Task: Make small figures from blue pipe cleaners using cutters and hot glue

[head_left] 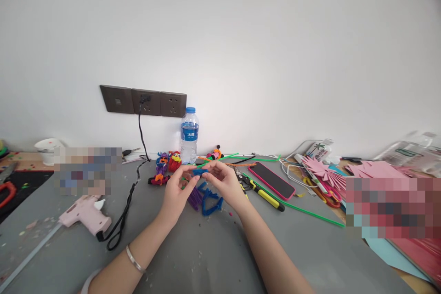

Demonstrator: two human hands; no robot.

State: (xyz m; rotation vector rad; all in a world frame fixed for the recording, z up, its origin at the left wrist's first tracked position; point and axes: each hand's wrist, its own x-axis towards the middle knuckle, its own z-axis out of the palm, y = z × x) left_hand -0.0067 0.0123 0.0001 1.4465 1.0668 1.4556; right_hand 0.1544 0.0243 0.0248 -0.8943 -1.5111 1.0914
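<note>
Between the fingertips of both hands is a small piece of blue pipe cleaner [200, 172], pinched from either side above the grey mat. My left hand [179, 190] holds its left end with thumb and forefinger. On the other side my right hand [222, 183] grips it with thumb and fingers. Just below them lie a bent loop of blue pipe cleaner [211, 203] and a purple fuzzy bundle [195, 198], partly covered by the hands. Small fuzzy figures, one with a red and yellow head [174, 161], stand behind my left hand.
A water bottle [189, 135] stands against the wall. Yellow-handled pliers [267, 196], a phone [272, 180] and a long green pipe cleaner [310, 214] lie to the right. At left rests a pink glue gun [86, 215], its black cord [124, 211] running to the wall socket.
</note>
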